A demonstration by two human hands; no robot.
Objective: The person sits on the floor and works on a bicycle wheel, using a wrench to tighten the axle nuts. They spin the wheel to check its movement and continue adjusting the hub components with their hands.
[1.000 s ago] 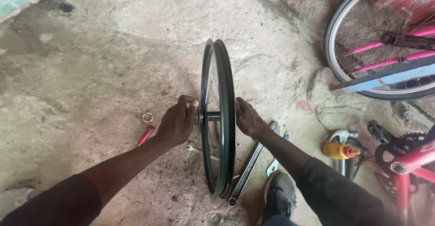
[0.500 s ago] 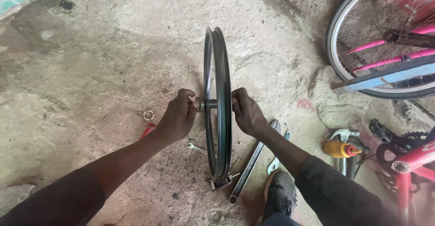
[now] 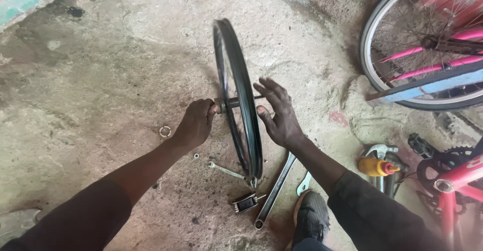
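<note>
A black bicycle wheel rim (image 3: pixel 240 75) stands upright on edge on the concrete floor, seen nearly edge-on. My left hand (image 3: pixel 196 122) is closed around the left end of the wheel's axle (image 3: pixel 227 101). My right hand (image 3: pixel 278 112) is on the rim's right side with fingers spread, palm toward the wheel, just beside the axle's right end and holding nothing.
Wrenches (image 3: pixel 274 190) and a spanner (image 3: pixel 226 170) lie on the floor below the wheel, with a small black part (image 3: pixel 245 203), a nut (image 3: pixel 196 156) and a ring (image 3: pixel 165 131). My shoe (image 3: pixel 312 216) is near them. A yellow oil bottle (image 3: pixel 376 167), hammer (image 3: pixel 378 151) and pink bicycles (image 3: pixel 427 50) are at right.
My right hand has let go of the axle and opened its fingers. The wheel has tilted slightly and the view has shifted; my left hand still grips the axle.
</note>
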